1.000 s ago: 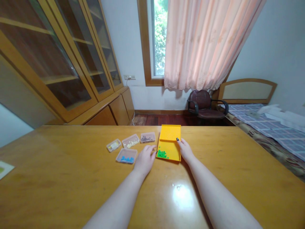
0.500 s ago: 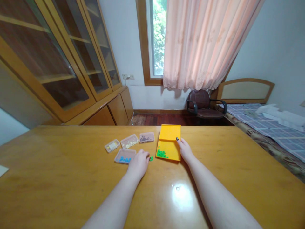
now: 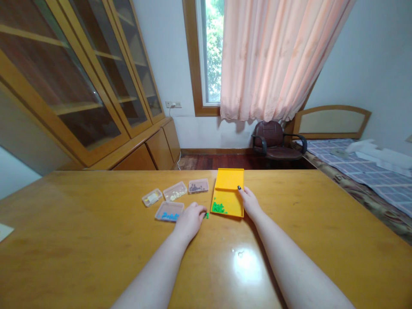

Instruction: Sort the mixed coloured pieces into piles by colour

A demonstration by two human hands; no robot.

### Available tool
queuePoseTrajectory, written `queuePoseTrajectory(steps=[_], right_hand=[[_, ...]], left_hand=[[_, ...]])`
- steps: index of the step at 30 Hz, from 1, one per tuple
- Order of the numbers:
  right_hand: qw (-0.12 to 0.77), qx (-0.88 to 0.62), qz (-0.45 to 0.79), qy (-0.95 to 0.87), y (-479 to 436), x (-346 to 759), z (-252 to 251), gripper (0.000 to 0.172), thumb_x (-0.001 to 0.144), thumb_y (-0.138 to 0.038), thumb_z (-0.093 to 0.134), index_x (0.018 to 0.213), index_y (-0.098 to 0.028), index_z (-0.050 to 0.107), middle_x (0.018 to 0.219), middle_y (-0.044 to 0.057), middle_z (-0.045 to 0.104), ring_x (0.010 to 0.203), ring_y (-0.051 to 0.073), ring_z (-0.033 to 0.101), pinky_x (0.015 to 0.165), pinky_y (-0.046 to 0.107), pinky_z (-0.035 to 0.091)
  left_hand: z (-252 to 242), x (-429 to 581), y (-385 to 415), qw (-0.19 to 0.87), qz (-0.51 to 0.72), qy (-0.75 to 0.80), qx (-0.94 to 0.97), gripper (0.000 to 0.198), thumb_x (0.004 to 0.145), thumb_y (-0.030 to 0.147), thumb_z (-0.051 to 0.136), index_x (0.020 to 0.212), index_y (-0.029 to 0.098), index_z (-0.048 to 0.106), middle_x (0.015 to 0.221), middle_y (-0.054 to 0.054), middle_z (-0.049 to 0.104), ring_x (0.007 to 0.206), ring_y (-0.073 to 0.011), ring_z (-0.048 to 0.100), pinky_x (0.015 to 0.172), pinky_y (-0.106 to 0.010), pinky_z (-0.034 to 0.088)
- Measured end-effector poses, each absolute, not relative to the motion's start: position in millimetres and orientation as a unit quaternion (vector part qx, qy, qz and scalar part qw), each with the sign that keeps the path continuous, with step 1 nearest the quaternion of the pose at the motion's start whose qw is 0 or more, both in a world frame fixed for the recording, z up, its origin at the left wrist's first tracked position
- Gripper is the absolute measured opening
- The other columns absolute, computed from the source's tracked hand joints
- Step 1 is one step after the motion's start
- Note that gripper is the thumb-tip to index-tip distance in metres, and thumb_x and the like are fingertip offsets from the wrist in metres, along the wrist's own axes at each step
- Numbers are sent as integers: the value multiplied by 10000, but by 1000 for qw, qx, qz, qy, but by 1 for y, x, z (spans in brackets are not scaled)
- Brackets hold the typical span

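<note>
My right hand (image 3: 251, 202) grips the right edge of a yellow plastic tray (image 3: 234, 207), thumb over the rim. A raised yellow panel covers the tray's far half. Small green pieces (image 3: 219, 208) are heaped in its near left corner. Left of the tray, my left hand (image 3: 192, 218) is low over the table, its fingers curled together at a few loose green pieces (image 3: 207, 216). The fingertips are partly hidden. Beside that hand is a clear box with blue pieces (image 3: 170, 216), its right end close to the wrist.
Behind are clear boxes holding dark pieces (image 3: 197, 187), cream pieces (image 3: 176, 194) and yellow pieces (image 3: 152, 197). A glass-fronted cabinet (image 3: 106, 111) stands at the left. Beyond the wooden table (image 3: 96, 240) are a brown armchair (image 3: 272, 137) and a bed (image 3: 360, 167).
My left hand has shifted slightly right toward the yellow tray, and the loose green pieces at its fingers have moved with it. My right hand and the tray stay put.
</note>
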State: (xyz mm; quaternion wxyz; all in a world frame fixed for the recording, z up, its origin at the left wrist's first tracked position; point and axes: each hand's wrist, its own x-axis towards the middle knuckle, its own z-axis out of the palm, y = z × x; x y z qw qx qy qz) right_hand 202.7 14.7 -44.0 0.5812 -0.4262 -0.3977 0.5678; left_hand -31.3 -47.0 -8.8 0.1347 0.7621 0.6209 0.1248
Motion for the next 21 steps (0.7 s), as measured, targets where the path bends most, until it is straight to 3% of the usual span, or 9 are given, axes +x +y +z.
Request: queuePoseTrajectory(steps=[12,21], right_hand=[[582,-429,564,-399,15,202,-44,441,632,-565,669,865,-195,613,864,61,716,803,262,651,706,363,513],[585,-423,569,-394,14,203,-43,424,644,-546,672,882,-199,619,871,52,714,796,251,654,724,361,510]], left_hand=[[-10,-23,-49,123,80,622,769,152,844,245,486,849,222,637,905,-34,583,853,-154,578,734,-242,406],[-1,-23,-54,145,81,594,787,175,845,279,493,953,262,630,959,-30,589,893,-157,582,762,-242,408]])
